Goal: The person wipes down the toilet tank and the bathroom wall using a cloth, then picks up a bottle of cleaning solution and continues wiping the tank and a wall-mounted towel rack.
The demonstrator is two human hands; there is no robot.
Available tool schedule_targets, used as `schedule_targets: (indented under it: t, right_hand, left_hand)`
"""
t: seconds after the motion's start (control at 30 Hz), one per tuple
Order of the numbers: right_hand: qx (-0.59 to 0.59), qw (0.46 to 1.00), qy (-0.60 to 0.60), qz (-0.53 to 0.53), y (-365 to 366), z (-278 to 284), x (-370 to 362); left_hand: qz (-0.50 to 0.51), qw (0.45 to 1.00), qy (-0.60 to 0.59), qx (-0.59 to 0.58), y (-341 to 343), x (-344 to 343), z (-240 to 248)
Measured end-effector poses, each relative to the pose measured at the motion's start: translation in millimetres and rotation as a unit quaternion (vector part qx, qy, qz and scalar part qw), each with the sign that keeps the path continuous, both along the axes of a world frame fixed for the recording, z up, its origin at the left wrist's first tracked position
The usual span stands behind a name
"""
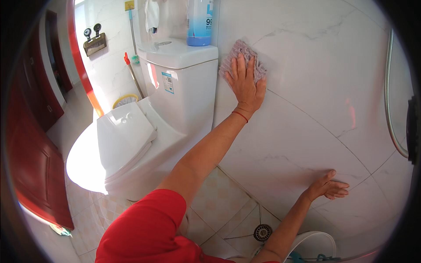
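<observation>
My left hand (245, 83) presses a pinkish-grey cloth (240, 49) flat against the white marble-look wall tiles (315, 79), just right of the toilet tank (184, 83). Its fingers are spread over the cloth, and a thin red band circles the wrist. My right hand (326, 186) lies lower on the same wall, palm against the tile, fingers apart, holding nothing. My red sleeve fills the lower left.
A white toilet with its lid (125, 131) down stands left of my arm. A blue bottle (199, 22) sits on the tank. A floor drain (262, 232) and a white basin rim (313, 243) are below. A shower hose (390, 109) hangs at right, a red door (35, 166) at left.
</observation>
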State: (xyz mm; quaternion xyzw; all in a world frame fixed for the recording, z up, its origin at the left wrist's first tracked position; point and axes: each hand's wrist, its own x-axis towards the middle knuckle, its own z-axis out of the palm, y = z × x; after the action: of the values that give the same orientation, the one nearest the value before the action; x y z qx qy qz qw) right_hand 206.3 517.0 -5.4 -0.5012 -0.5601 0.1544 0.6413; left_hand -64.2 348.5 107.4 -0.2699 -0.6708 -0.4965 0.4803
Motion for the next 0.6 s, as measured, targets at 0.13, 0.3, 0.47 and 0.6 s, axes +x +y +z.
schedule_targets:
  t: [0.13,0.3,0.47,0.6]
  right_hand:
    - [0.002,1.0,-0.012,-0.001,3.5,-2.6,2.9]
    - [-0.009,1.0,-0.007,0.002,7.4,-6.7,0.7]
    - [-0.015,1.0,-0.025,-0.007,7.2,-0.2,2.2]
    - [-0.007,1.0,-0.029,0.008,-0.8,-6.6,0.8]
  left_hand:
    - [0.0,0.999,-0.034,-0.03,1.1,10.5,-78.5]
    - [-0.01,0.99,-0.14,-0.032,1.0,24.3,-177.7]
    - [-0.033,0.977,-0.21,-0.016,2.9,22.8,-222.2]
    - [-0.05,0.847,-0.511,0.141,-3.6,18.6,-258.1]
